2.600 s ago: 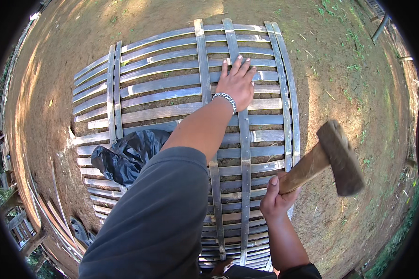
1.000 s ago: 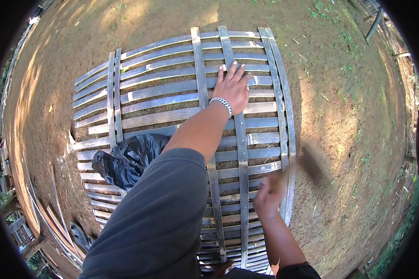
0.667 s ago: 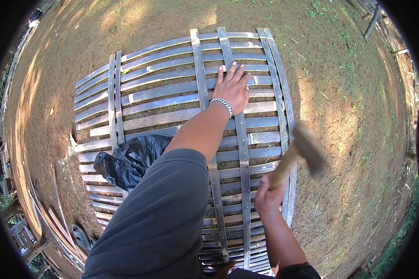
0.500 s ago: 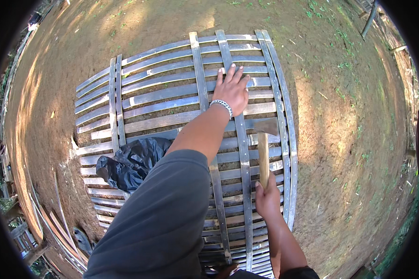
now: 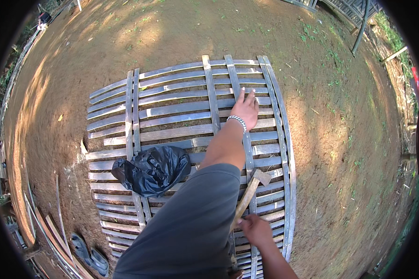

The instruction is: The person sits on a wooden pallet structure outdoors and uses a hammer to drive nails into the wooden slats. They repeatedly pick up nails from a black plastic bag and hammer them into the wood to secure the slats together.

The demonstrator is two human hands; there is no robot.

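Note:
A large panel of split-bamboo slats (image 5: pixel 211 88) lies on the ground in front of me, with crosswise strips fixed over its rows. My left hand (image 5: pixel 245 114), a chain bracelet at its wrist, rests toward the far right part of the panel beside a cross strip, fingers stretched out and apart. Lower down, my right hand (image 5: pixel 257 230) is closed round the wooden handle of a hatchet (image 5: pixel 247 197). Its metal head points up and right over the slats near the right-hand strips. A crumpled black plastic bag (image 5: pixel 154 169) lies on the panel, left of my left forearm.
Bare earth (image 5: pixel 335 186) with sparse grass surrounds the panel. A pair of dark sandals (image 5: pixel 82 248) sits at the lower left, beside long loose strips (image 5: pixel 51 228). A slatted structure (image 5: pixel 344 11) and a leaning pole (image 5: pixel 361 30) stand at the far right.
My left hand has drawn back toward me across the slats. My right hand has lowered the hatchet, bringing it nearer and left, its handle now slanted. The view has shifted, showing more ground beyond the panel.

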